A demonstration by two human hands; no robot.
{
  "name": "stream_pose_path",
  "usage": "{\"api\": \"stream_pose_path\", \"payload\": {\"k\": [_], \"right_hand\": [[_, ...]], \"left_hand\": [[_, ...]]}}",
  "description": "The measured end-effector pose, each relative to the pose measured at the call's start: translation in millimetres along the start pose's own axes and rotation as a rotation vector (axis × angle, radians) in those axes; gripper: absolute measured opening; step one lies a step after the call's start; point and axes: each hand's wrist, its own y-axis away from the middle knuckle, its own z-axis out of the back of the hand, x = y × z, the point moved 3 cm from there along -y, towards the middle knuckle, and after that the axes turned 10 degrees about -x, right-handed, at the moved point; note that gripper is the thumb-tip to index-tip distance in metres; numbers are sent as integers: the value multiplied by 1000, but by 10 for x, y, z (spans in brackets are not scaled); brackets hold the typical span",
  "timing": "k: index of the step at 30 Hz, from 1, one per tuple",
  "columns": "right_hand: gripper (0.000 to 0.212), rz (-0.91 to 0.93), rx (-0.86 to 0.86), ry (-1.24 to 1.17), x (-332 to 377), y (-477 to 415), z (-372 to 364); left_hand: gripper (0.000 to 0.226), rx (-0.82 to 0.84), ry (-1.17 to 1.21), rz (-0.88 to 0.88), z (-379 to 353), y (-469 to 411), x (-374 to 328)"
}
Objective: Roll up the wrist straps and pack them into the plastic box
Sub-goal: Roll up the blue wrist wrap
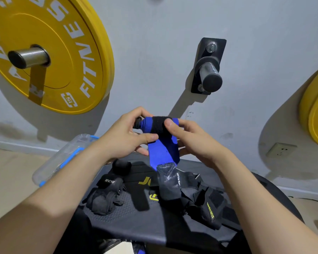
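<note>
A blue and black wrist strap (161,149) is held up in front of me, partly rolled at the top, its tail with a dark fastener end hanging down. My left hand (125,136) pinches the roll's left end. My right hand (189,138) grips its right side, thumb on the black band. The clear plastic box (62,158) with blue clips lies tilted on the floor at the left. Several black straps (106,195) lie loose on the black bench (136,222) below my hands, and more black straps (207,204) lie to the right.
A yellow weight plate (50,52) hangs on a wall peg at upper left, another yellow plate (317,110) at the right edge. A bare black wall peg (209,72) juts out above my hands. A wall socket (281,149) sits low at right.
</note>
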Motion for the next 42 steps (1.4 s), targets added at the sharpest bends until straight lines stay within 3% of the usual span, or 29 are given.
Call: {"api": "stream_pose_path", "payload": {"k": [3,6,10,14,17,20,22,24,26,29,32,34,36,42], "right_hand": [[24,70,-45,-52,1,9,-49],[29,98,-59,-76,5,14,-96],[37,-34,-2,-173,-9,23,-148],[34,-116,-27,-369,31,51,-201],[41,22,-228,-100,1,99,-335],[44,221,-477,157,-7,255,-475],[47,242,-566,135,-59,410,-570],[45,209,-607,118,-172,593,-686],[39,159,-528,152,-312,779,-807],[39,15,-219,320,-609,1018,-856],[36,-287,82,664,-1159,1175,-922],[25,-512,309,880,-1673,1322,-1027],[24,-717,501,911,-2219,1498,-1131],[34,-829,568,1003,-3316,1784,-1191]], "left_hand": [[36,-8,10,42,15,-18,14],[31,72,159,197,-19,-20,47],[20,-55,-33,49,20,-1,25],[29,-193,-140,-110,-30,114,-56],[34,-345,-248,-186,-132,266,-118],[36,-422,-115,-194,-235,453,-151],[36,-402,30,-112,-298,575,-117],[30,-280,135,40,-311,710,-25],[24,-144,174,190,-234,896,118],[26,-83,8,258,-92,1232,405],[34,-102,-288,193,-25,1516,706],[37,-93,-229,233,-16,1655,958],[40,-76,-163,260,-32,1759,1207],[45,-53,-137,270,-91,1847,1760]]}}
